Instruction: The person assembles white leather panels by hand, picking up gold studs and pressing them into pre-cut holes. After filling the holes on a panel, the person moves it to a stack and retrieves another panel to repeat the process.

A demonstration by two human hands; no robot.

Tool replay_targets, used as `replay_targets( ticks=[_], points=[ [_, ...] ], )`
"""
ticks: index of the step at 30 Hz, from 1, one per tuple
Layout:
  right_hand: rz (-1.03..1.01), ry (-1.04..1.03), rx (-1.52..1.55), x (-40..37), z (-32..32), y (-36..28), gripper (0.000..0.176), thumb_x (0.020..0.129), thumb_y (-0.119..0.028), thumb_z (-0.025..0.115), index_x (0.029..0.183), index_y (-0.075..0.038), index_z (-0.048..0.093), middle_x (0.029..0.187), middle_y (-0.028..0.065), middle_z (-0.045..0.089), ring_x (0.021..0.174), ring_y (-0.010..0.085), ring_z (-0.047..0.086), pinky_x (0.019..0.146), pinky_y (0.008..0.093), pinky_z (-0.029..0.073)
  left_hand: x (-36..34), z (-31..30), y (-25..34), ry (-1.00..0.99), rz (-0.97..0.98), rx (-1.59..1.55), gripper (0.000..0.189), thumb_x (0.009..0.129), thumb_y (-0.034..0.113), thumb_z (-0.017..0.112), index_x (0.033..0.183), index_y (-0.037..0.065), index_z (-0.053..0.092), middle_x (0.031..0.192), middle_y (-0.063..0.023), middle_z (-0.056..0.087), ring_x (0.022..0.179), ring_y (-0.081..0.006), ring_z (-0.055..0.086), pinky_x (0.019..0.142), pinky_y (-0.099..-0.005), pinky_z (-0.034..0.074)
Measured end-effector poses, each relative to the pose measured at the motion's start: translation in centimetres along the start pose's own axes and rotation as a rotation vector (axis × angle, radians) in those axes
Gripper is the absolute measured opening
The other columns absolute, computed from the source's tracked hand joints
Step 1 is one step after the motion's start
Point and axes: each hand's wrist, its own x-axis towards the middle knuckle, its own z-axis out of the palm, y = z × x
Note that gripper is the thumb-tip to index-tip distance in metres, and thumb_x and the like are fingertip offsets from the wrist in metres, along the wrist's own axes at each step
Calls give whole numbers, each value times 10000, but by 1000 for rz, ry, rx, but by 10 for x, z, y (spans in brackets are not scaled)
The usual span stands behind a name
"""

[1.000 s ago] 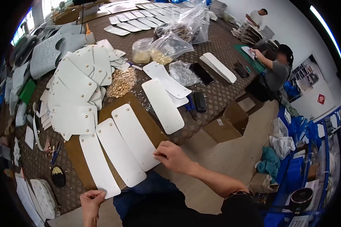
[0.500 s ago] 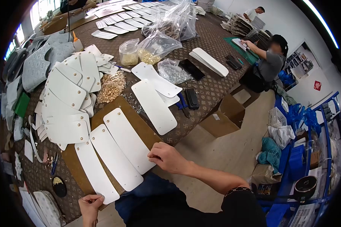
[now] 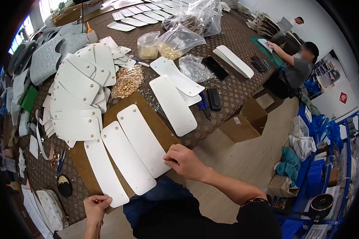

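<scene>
Three long white panels lie side by side on a brown board (image 3: 81, 171) at the table's near edge: a left panel (image 3: 105, 173), a middle panel (image 3: 127, 159) and a right panel (image 3: 143, 139). Each has gold-coloured studs at its far end. My left hand (image 3: 96, 208) is closed in a pinch at the near end of the left panel, its thumb at the corner. Beside the right panel's near right corner, my right hand (image 3: 185, 161) pinches something tiny that I cannot make out. A fanned pile of studded white panels (image 3: 77, 91) lies beyond the board.
A bag of gold-coloured studs (image 3: 127, 81), more white panels (image 3: 173, 105), blue-handled pliers (image 3: 204, 104) and a black phone (image 3: 215, 67) lie farther back. A small black dish (image 3: 64, 187) stands at left. An open carton (image 3: 243, 121) is beside the table; another person (image 3: 297, 71) works at far right.
The view has turned slightly, so the scene sits farther right in the picture. Both hands stay closed in nearly the same places against the panels.
</scene>
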Motion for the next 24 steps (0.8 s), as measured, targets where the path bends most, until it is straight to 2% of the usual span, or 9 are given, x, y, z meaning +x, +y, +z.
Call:
replay_targets(
  ticks=[6, 12, 15, 17, 18, 20, 21, 23, 24],
  points=[
    [25, -26, -1, 1, -1, 0, 73, 885, -41, 750, 909, -6, 690, 877, 105, 643, 858, 288, 628, 744, 389, 526, 3, 1, -2, -9, 36, 75, 135, 771, -56, 856, 833, -56, 736, 738, -75, 702, 592, -81, 576, 528, -221, 443],
    [-13, 12, -14, -4, 3, 5, 75, 885, -49, 747, 914, -5, 694, 887, 101, 640, 862, 288, 622, 757, 390, 518, -1, 3, -4, 9, 81, 14, 136, 773, -62, 858, 838, -49, 739, 708, -46, 674, 593, -74, 560, 542, -223, 452],
    [-24, 23, -21, -5, 2, 1, 76, 891, -47, 737, 951, -15, 702, 893, 110, 637, 870, 298, 622, 770, 391, 519, -5, 2, 3, -24, 73, -2, 120, 795, -62, 844, 849, -52, 738, 703, -31, 657, 580, -59, 530, 520, -216, 410],
    [-17, 54, -34, -7, 2, -5, 99, 890, -52, 742, 975, -19, 705, 903, 116, 639, 873, 304, 623, 775, 393, 519, -10, -1, 8, -73, 15, -59, 86, 878, 3, 798, 886, -41, 724, 646, 11, 591, 527, -48, 441, 486, -226, 339],
    [-14, 84, -49, -7, 3, -9, 123, 888, -57, 747, 999, -22, 708, 913, 122, 641, 877, 310, 624, 779, 396, 520, -10, -1, 6, -70, 13, -63, 86, 878, 3, 798, 886, -41, 724, 646, 11, 591, 527, -48, 441, 486, -226, 339],
    [-60, 93, -59, -5, 5, -21, 148, 886, -68, 754, 1018, -23, 706, 925, 125, 643, 889, 312, 625, 787, 401, 520, -12, 0, 1, -149, -7, -420, 143, 994, 121, 694, 986, -22, 699, 668, 32, 542, 555, -55, 398, 495, -238, 306],
    [-105, 108, -68, -4, 6, -29, 173, 883, -78, 761, 1038, -23, 704, 937, 127, 644, 901, 314, 626, 794, 407, 520, -14, 4, -1, -146, -12, -428, 143, 994, 121, 694, 986, -22, 699, 668, 32, 542, 555, -55, 398, 495, -238, 306],
    [-157, 69, 18, 2, 17, -58, 195, 872, -85, 772, 1042, -26, 698, 954, 120, 644, 912, 306, 627, 802, 410, 518, -24, 30, 10, -234, -122, -837, 210, 1060, 197, 594, 1073, 2, 670, 735, 17, 537, 618, -79, 406, 535, -248, 332],
    [-209, 43, 104, 6, 24, -73, 217, 861, -92, 783, 1047, -28, 692, 971, 114, 644, 922, 298, 628, 810, 413, 516, -26, 40, 13, -326, -158, -912, 232, 1080, 199, 549, 1124, 1, 662, 876, -29, 626, 715, -112, 511, 609, -258, 428]
  ],
)
